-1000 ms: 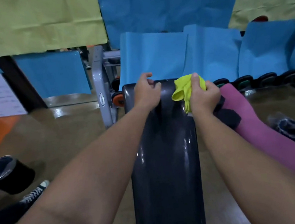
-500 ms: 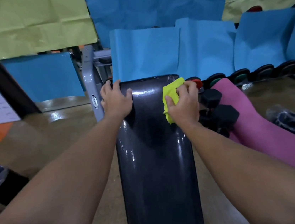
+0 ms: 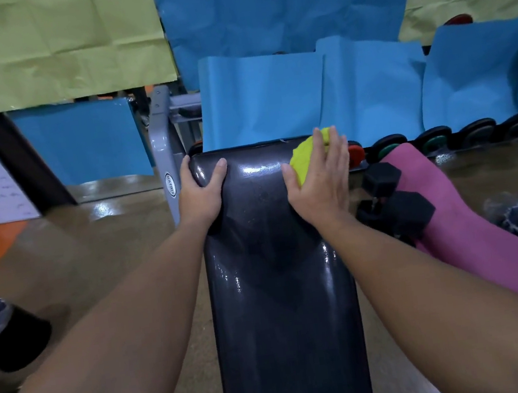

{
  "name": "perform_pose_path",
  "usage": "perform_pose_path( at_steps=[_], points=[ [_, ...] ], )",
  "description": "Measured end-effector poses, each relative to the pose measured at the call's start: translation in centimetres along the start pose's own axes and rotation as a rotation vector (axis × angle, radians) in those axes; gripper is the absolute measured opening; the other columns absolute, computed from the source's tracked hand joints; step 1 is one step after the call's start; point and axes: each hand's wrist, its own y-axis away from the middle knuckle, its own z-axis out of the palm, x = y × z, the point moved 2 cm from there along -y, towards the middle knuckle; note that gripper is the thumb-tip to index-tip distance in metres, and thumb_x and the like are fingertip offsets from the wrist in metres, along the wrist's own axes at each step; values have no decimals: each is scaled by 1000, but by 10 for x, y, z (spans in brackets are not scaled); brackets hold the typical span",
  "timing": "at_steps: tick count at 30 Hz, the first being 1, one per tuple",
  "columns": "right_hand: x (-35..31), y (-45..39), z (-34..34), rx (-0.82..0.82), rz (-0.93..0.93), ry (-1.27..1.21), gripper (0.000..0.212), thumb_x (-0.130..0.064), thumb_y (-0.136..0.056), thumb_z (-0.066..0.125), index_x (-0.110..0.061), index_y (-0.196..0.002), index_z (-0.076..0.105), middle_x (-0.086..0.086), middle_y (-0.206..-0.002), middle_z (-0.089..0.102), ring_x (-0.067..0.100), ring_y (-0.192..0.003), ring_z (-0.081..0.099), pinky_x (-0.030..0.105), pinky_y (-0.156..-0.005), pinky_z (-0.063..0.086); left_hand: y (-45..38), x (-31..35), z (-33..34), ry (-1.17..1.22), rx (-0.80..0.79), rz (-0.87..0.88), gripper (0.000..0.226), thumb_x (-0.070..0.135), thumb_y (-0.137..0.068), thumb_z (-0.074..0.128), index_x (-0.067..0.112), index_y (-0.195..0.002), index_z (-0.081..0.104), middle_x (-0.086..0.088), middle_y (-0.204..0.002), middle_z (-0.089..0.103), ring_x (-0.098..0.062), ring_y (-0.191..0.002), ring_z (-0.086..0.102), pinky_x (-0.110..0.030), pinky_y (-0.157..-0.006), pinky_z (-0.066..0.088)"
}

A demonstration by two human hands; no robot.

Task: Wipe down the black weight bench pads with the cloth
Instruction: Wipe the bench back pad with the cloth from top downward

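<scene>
Blue and yellow-green paper sheets [image 3: 277, 8] cover the wall of this gym corner, with a grey rack post [image 3: 167, 162] behind and a glossy brown floor [image 3: 94, 249] on both sides of the long black bench pad [image 3: 286, 307] that runs up the middle of the head view. The right hand [image 3: 320, 179] lies flat at the pad's far right corner, fingers straight and close together, pressing the bunched yellow-green cloth [image 3: 303, 158] against the vinyl; the cloth shows only beyond the thumb and under the fingertips. The left hand [image 3: 200, 192] rests on the far left corner, thumb spread onto the top face and the fingers seeming to wrap over the edge, bracing rather than wiping. The pad glints in patches along its edges and far end, which may be dampness or plain sheen, so I cannot tell how much has been wiped. By my judgement the work stands at the far end, with the near length and any other pads, which are out of sight, yet to be shown clean. Black dumbbells [image 3: 395, 199] and a pink mat [image 3: 484, 234] lie just to the right.
</scene>
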Motion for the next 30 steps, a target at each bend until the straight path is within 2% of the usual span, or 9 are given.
perform_pose_path(
  at_steps=[3, 5, 11, 16, 19, 22, 24, 27, 30],
  points=[
    [-12, 15, 9, -1, -129, 47, 69, -50, -102, 40, -5, -154, 41, 23, -166, 26, 47, -155, 19, 60, -127, 18, -1, -2, 2, 72, 10, 0, 71, 66, -86, 76, 31, -145, 58, 11, -127, 72, -13, -119, 68, -35, -108, 54],
    [-3, 27, 9, -1, -208, 28, 61, -45, -104, 40, -8, -152, 47, 22, -167, 26, 45, -156, 19, 59, -126, 20, -1, 0, 2, 77, 6, 11, 66, 64, -87, 76, 31, -143, 60, 12, -125, 72, -12, -117, 69, -35, -107, 55],
    [-5, -6, 6, 26, -128, 73, 49, -41, -99, 48, -13, -139, 57, 29, -164, 26, 52, -151, 25, 62, -123, 25, 0, -3, 3, 36, 37, 26, 81, 73, -85, 70, 29, -151, 54, 10, -137, 69, -13, -126, 64, -36, -116, 48],
    [-14, 25, 8, 19, -274, 103, 52, -41, -99, 51, -16, -144, 55, 21, -163, 34, 45, -153, 25, 60, -125, 21, 1, -2, 1, -44, 45, 64, 96, 84, -78, 58, 28, -156, 48, 6, -144, 66, -16, -133, 61, -41, -119, 45],
    [0, 21, 3, 29, -262, 113, 55, -42, -97, 52, -18, -146, 54, 19, -161, 36, 43, -152, 28, 62, -124, 21, 1, 7, -3, -196, -13, 194, 74, 63, -100, 58, 29, -162, 35, 0, -157, 55, -19, -142, 50, -30, -116, 36],
    [-18, 1, 8, 54, -173, 152, 56, -44, -97, 50, -16, -145, 54, 22, -158, 39, 46, -149, 31, 64, -124, 19, -14, 14, -10, -290, -75, 289, 48, 51, -107, 54, 28, -148, 49, -4, -137, 63, -25, -129, 57, -33, -102, 42],
    [-33, 3, 14, 49, -215, 156, 55, -43, -98, 49, -16, -145, 55, 22, -157, 41, 46, -149, 32, 63, -125, 17, -25, 16, -9, -258, -86, 297, 36, 45, -107, 55, 22, -134, 58, 1, -121, 65, -25, -119, 61, -32, -94, 43],
    [-24, 27, 15, 62, -247, 125, 55, -42, -99, 50, -17, -147, 54, 19, -159, 39, 43, -151, 30, 61, -126, 18, -29, 12, -6, -138, -66, 251, 30, 43, -106, 56, 22, -127, 61, 5, -116, 64, -20, -115, 60, -31, -97, 44],
    [-7, 24, 8, 93, -154, 152, 56, -44, -98, 49, -19, -149, 52, 21, -160, 37, 43, -150, 32, 61, -125, 18, -27, 8, -4, -37, -63, 211, 20, 39, -108, 56, 25, -121, 62, 8, -111, 64, -16, -113, 59, -31, -102, 45]
  ],
)
